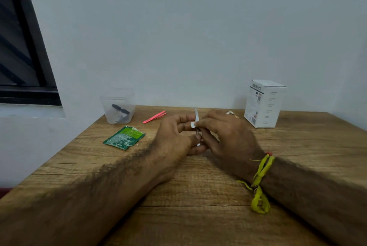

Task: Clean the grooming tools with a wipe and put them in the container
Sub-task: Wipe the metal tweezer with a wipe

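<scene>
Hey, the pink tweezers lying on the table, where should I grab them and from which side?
Pinch the pink tweezers across the middle of the two arms, coming down from above. They lie flat on the table, slanted, joined end nearer you, tips toward the wall. The clear container stands close on their left, so approaching from the right looks roomier.

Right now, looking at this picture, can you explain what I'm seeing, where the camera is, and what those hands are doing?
There is one picture, taken by a camera worn on a person's head, looking down at a wooden table. No machine here, only two bare hands. The left hand holds a thin silver tool, and the right hand pinches a small white wipe around it. On the table lie pink tweezers, a torn green wipe packet, a white box, and a clear container with a dark tool already inside.
</scene>
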The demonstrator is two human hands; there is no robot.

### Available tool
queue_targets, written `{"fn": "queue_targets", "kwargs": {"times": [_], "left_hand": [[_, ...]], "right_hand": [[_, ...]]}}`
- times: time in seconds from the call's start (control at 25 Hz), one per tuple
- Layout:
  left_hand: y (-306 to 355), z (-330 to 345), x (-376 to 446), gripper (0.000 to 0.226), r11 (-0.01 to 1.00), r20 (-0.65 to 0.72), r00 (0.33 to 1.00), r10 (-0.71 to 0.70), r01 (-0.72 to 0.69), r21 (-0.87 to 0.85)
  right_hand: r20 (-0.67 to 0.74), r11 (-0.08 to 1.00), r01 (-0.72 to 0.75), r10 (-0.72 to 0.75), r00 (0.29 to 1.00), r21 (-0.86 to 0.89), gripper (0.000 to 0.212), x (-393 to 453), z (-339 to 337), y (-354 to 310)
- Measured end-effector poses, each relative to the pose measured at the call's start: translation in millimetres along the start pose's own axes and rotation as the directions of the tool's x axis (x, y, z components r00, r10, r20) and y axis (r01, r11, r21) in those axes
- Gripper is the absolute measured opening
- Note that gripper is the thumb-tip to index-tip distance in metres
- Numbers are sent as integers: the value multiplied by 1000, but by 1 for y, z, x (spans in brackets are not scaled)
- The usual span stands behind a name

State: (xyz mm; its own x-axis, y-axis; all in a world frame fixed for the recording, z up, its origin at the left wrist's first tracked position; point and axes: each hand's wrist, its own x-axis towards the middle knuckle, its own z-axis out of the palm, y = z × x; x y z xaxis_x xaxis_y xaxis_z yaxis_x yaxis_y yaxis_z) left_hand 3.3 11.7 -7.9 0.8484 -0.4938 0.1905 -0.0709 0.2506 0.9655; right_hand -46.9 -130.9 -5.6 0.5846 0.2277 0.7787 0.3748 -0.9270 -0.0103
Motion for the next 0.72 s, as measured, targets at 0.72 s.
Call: {"fn": "queue_targets", "kwargs": {"times": [0.72], "left_hand": [[6,-8,7,9,997,-171,983,-74,79,24]], "right_hand": [[120,976,191,-179,977,-102,15,-1,-5,-11]]}}
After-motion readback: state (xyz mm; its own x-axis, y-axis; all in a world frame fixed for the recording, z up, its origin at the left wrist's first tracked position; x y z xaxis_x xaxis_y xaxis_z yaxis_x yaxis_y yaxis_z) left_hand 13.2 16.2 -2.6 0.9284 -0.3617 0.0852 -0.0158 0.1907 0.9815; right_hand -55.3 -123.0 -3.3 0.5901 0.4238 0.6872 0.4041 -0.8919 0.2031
